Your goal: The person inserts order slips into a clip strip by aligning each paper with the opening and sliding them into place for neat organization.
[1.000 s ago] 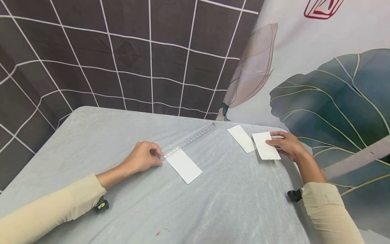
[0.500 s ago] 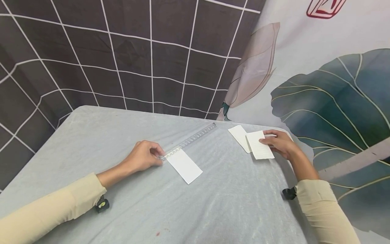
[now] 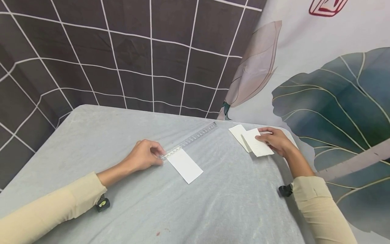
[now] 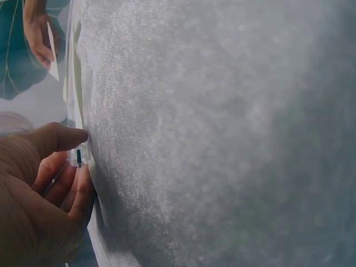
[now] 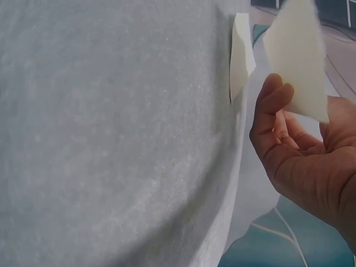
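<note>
My left hand [image 3: 144, 155] pinches the near end of a clear plastic ruler [image 3: 192, 139], which points away toward the table's back edge. Under the ruler's near part lies a white rectangular piece of paper [image 3: 186, 166]. In the left wrist view the thumb and fingers close round the ruler's end [image 4: 79, 156]. My right hand [image 3: 275, 140] holds a second piece of paper [image 3: 257, 143] by its right edge, thumb on top. That paper is raised and overlaps a third piece [image 3: 238, 131] on the cloth. The right wrist view shows the held paper [image 5: 300, 61] between thumb and fingers.
A light grey cloth covers the table [image 3: 146, 210]. Its back edge meets a dark curtain [image 3: 128, 51] with a white grid. On the right hangs a pale curtain [image 3: 304, 40] with large leaf prints, close beside the right arm.
My right hand has moved left with its paper, which has turned and now covers more of the paper lying behind it. The left hand and ruler stay in place.
</note>
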The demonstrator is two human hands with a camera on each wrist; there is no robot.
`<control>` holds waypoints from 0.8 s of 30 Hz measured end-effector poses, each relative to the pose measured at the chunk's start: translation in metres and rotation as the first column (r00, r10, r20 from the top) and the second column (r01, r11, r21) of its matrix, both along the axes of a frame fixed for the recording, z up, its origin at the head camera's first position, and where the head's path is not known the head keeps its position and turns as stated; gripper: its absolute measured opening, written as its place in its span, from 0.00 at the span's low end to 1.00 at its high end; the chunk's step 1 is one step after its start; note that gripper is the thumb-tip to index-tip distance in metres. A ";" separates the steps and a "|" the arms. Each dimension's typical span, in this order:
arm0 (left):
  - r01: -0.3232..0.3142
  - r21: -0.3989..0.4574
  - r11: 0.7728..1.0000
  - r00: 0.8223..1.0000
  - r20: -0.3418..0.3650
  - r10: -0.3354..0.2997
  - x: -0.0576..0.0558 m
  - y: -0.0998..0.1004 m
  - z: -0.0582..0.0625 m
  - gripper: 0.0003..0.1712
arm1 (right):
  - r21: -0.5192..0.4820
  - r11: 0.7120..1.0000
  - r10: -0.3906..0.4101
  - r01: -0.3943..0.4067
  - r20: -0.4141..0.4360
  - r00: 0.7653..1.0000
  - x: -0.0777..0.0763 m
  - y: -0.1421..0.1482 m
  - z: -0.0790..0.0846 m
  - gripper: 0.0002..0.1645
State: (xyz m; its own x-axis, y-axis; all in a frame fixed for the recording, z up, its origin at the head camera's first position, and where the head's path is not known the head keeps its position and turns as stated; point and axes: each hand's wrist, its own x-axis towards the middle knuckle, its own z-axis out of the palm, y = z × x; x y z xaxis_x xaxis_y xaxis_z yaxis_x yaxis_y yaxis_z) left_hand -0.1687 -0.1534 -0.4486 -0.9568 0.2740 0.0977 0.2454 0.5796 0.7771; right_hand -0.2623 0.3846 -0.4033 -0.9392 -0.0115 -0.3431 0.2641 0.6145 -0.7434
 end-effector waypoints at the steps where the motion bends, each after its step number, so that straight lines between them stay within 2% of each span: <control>1: 0.003 0.003 1.000 1.000 -0.002 -0.003 -0.001 0.000 0.000 0.13 | 0.001 1.000 -0.002 0.002 0.000 1.000 0.000 0.000 0.000 0.44; 4: 0.003 -0.006 1.000 1.000 0.015 -0.003 0.000 0.001 0.002 0.13 | -0.004 1.000 -0.007 0.007 0.000 1.000 0.000 -0.002 0.000 0.43; 6: -0.007 -0.023 1.000 1.000 0.009 0.007 -0.006 -0.002 -0.010 0.14 | -0.005 1.000 -0.011 0.010 -0.001 1.000 0.000 -0.003 0.001 0.43; 8: -0.017 -0.050 0.999 0.999 0.043 0.019 -0.007 -0.001 -0.007 0.14 | -0.001 1.000 -0.011 0.011 -0.004 1.000 -0.001 -0.003 0.000 0.43; 11: -0.030 -0.070 0.997 0.999 0.012 0.031 -0.014 -0.006 -0.023 0.15 | 0.002 1.000 -0.012 0.012 -0.008 1.000 -0.002 -0.004 -0.001 0.43; 14: -0.020 -0.046 0.999 1.000 0.003 0.020 -0.011 -0.004 -0.018 0.15 | 0.004 1.000 -0.014 0.014 -0.012 1.000 -0.003 -0.005 -0.002 0.43; 15: -0.024 -0.047 0.999 1.000 -0.002 0.023 -0.012 -0.005 -0.021 0.15 | 0.006 1.000 -0.015 0.015 -0.014 1.000 -0.003 -0.006 -0.002 0.43; 19: -0.026 -0.042 0.999 1.000 0.006 0.027 -0.011 -0.004 -0.019 0.15 | 0.008 1.000 -0.027 0.027 -0.024 0.999 -0.004 -0.009 -0.002 0.43; 21: -0.036 -0.052 0.998 0.999 0.016 0.037 -0.009 -0.003 -0.015 0.15 | 0.003 0.999 -0.034 0.034 -0.024 0.999 -0.004 -0.010 -0.002 0.43; 24: -0.037 -0.050 0.998 0.998 0.048 0.040 -0.002 0.001 -0.002 0.14 | -0.002 0.999 -0.041 0.041 -0.020 0.999 -0.005 -0.010 -0.003 0.43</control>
State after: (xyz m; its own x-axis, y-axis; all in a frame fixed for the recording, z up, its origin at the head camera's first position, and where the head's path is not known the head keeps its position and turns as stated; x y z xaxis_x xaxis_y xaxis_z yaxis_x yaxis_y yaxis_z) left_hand -0.1710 -0.1524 -0.4502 -0.9700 0.2402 0.0381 0.1846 0.6254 0.7582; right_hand -0.2671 0.3744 -0.4067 -0.9455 0.0262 -0.3246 0.2741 0.6024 -0.7497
